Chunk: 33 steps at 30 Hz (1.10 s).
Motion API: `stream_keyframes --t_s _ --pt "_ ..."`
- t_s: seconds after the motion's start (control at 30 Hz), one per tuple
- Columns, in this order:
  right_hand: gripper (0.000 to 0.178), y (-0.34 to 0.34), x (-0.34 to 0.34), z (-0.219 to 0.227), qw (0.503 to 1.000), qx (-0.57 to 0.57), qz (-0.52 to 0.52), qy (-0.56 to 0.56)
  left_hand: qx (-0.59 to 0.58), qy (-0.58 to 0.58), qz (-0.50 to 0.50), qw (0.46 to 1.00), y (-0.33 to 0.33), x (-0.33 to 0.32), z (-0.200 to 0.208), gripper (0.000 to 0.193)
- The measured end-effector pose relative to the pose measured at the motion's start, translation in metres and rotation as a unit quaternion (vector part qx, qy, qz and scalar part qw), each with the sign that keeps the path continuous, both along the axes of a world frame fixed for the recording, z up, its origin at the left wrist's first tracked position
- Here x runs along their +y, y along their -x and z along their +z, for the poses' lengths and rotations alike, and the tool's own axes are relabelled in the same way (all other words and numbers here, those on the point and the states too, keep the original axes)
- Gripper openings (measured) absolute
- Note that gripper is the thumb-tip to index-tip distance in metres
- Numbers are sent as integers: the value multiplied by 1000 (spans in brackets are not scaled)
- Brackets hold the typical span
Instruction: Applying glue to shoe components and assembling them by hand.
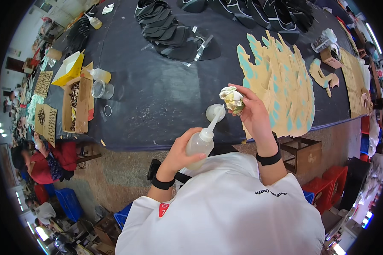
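Note:
My left hand (pixel 181 154) is wrapped round a translucent squeeze bottle (pixel 198 145) with a white cap. Its long nozzle tilts up and to the right, over a small round clear container (pixel 214 111) on the table. In my right hand (pixel 256 111) I grip a crumpled wad of cloth or paper (pixel 232 100), white with yellowish stains, held close to the nozzle tip. Whether the two touch, I cannot tell. Tan sheet pieces with turquoise patches (pixel 281 85) lie overlapped just right of my right hand.
The dark-covered table (pixel 166 89) bears stacked black curved pieces (pixel 166 29) at the back. Leftward stand a cardboard box of small parts (pixel 76 104), a yellow box (pixel 70 68) and a clear tub (pixel 102 89). Another person (pixel 47 161) sits beyond the table's left end.

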State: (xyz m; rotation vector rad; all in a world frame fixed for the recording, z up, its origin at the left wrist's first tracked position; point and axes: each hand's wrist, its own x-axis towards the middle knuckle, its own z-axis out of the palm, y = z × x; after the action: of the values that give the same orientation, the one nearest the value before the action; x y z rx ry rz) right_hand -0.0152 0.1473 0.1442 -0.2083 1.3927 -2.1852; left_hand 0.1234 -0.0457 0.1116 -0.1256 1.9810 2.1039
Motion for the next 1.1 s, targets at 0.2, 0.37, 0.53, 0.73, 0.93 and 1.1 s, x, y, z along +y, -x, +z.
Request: stream_keyframes --t_s 0.2,0.37,0.53,0.73,0.93,1.1 --pt "38 -5 4 5 997 74 -11 -36 26 45 -35 998 5 2 10 63" --pt "36 -7 4 9 987 144 -34 -70 47 68 -32 996 6 5 11 59" --pt "35 -9 6 12 974 202 -27 -103 48 84 -23 995 6 6 11 57" --pt "35 -7 9 5 962 247 4 -116 12 83 -35 996 6 6 13 59" --pt "36 -11 5 13 978 193 1 -82 31 94 -24 995 6 4 10 56" --pt "32 -5 12 -2 981 120 -143 -53 9 95 -21 995 5 -2 8 60"
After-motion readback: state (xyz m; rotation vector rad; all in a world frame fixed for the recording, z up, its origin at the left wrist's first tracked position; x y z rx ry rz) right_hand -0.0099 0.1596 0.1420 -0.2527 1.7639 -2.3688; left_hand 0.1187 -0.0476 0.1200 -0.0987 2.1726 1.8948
